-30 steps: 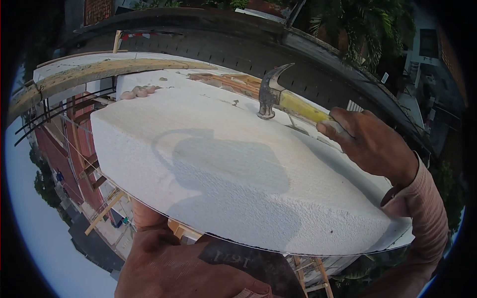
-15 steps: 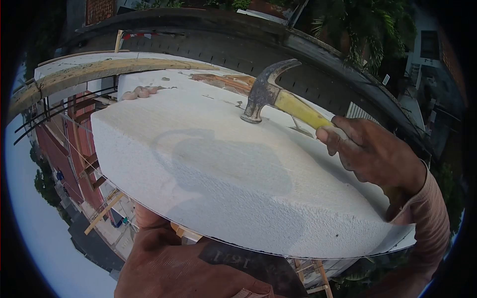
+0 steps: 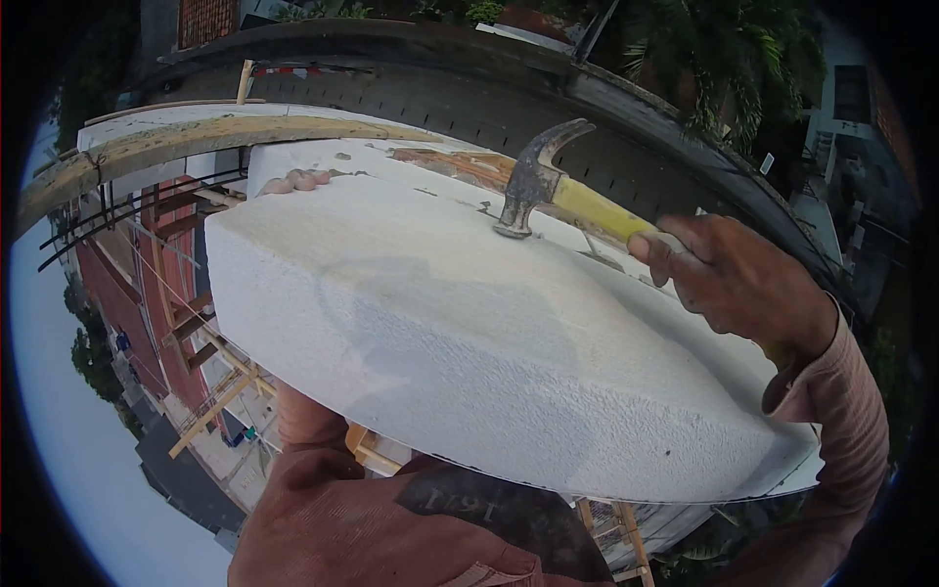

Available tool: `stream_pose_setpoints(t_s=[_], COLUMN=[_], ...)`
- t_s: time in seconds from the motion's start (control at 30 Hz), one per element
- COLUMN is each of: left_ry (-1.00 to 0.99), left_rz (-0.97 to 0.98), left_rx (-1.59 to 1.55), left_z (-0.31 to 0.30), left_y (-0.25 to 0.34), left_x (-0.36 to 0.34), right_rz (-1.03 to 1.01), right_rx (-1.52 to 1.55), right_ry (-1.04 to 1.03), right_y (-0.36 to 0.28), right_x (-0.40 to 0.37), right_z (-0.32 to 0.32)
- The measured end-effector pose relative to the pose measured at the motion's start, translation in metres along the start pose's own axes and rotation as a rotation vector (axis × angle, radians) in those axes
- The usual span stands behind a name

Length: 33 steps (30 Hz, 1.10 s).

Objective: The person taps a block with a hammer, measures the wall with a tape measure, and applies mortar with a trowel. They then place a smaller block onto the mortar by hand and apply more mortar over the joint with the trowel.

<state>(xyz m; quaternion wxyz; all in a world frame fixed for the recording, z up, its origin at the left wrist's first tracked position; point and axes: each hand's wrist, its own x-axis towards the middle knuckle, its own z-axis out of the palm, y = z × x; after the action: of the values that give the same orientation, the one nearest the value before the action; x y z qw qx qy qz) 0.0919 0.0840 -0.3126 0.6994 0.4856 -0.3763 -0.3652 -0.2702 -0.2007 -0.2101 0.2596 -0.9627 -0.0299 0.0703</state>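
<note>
My right hand (image 3: 748, 284) is closed around the handle of a claw hammer (image 3: 597, 210) with a yellow shaft and a worn dark head. The hammer's face is at the far upper edge of a large white, rough-surfaced block (image 3: 469, 342), its claw pointing up. Only the fingertips of my left hand (image 3: 295, 182) show, curled over the block's far left edge; the block hides the palm, and the left forearm runs beneath it. The shadows of the hammer and of a head fall across the block.
Beyond the block lie a wooden beam (image 3: 186, 142), orange-brown broken brick (image 3: 460, 163) and a dark road (image 3: 440, 98) far below. Dark rebar (image 3: 147, 215) sticks out at the left. Timber scaffolding (image 3: 210, 416) stands lower left, palm trees (image 3: 724, 68) upper right.
The block, my left fingertips and the hammer head appear slightly further right in the view. The block's near face shows more. Both hands keep their hold.
</note>
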Motion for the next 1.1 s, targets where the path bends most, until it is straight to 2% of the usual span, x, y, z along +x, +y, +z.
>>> stream_pose_setpoints(t_s=[0.07, 0.13, 0.17, 0.23, 0.3, 0.37, 0.43, 0.5, 0.53, 0.57, 0.6, 0.63, 0.73, 0.83, 0.87, 0.97, 1.03, 1.1], left_ry=[-0.015, -0.028, -0.046, -0.046, 0.02, 0.139, 0.227, 0.248, 0.252, 0.253, 0.26, 0.277, 0.318, 0.337, 0.34, 0.382, 0.448, 0.414], left_rz=[0.032, 0.057, 0.087, 0.114, 0.067, -0.044, 0.102, 0.453, 0.414, 0.327, 0.256, 0.22, 0.165, 0.142, 0.147, 0.132, -0.083, -0.135], left_rx=[0.011, 0.025, 0.031, 0.055, 0.094, 0.03, 0.259, 0.921, 0.909, 0.782, 0.672, 0.617, 0.498, 0.411, 0.387, 0.353, 0.118, 0.025], left_z=[-0.001, -0.002, -0.002, 0.001, 0.014, 0.019, 0.008, -0.01, -0.011, -0.008, -0.005, -0.003, 0.001, 0.0, -0.009, -0.013, 0.028, 0.017], left_y=[0.001, 0.001, -0.001, 0.001, 0.013, 0.022, 0.024, 0.013, 0.007, 0.004, -0.002, -0.004, -0.011, -0.023, -0.03, -0.044, 0.014, 0.001], left_x=[-0.002, -0.005, -0.002, -0.004, -0.006, -0.011, -0.021, -0.015, -0.009, -0.007, -0.004, -0.004, -0.002, -0.001, 0.005, 0.006, -0.001, 0.008], right_rz=[0.033, -0.002, -0.054, 0.239, 0.934, 0.9, 0.909, 0.881, 0.747, 0.707, 0.674, 0.737, 0.769, 0.6, 0.686, 0.703, 0.646, 0.627], right_rx=[0.158, 0.129, -0.006, 0.182, 0.778, 0.762, 0.72, 0.472, 0.276, 0.161, 0.04, -0.011, 0.073, 0.006, 0.011, 0.036, 0.006, 0.002], right_ry=[0.001, 0.073, 0.157, 0.029, -0.385, -0.222, -0.101, 0.087, 0.166, 0.234, 0.302, 0.37, 0.632, 0.803, 0.746, 0.796, 0.762, 0.762], right_y=[0.006, 0.004, 0.003, -0.009, -0.029, -0.027, -0.037, -0.042, -0.045, -0.058, -0.071, -0.087, -0.135, -0.168, -0.183, -0.198, -0.198, -0.203], right_x=[0.005, 0.009, 0.013, 0.022, 0.044, 0.035, 0.032, 0.017, 0.005, -0.004, -0.012, -0.018, -0.048, -0.066, -0.054, -0.057, -0.062, -0.064], right_z=[-0.005, -0.005, -0.005, -0.016, -0.042, -0.045, -0.054, -0.069, -0.079, -0.091, -0.103, -0.115, -0.128, -0.124, -0.133, -0.12, -0.114, -0.11])
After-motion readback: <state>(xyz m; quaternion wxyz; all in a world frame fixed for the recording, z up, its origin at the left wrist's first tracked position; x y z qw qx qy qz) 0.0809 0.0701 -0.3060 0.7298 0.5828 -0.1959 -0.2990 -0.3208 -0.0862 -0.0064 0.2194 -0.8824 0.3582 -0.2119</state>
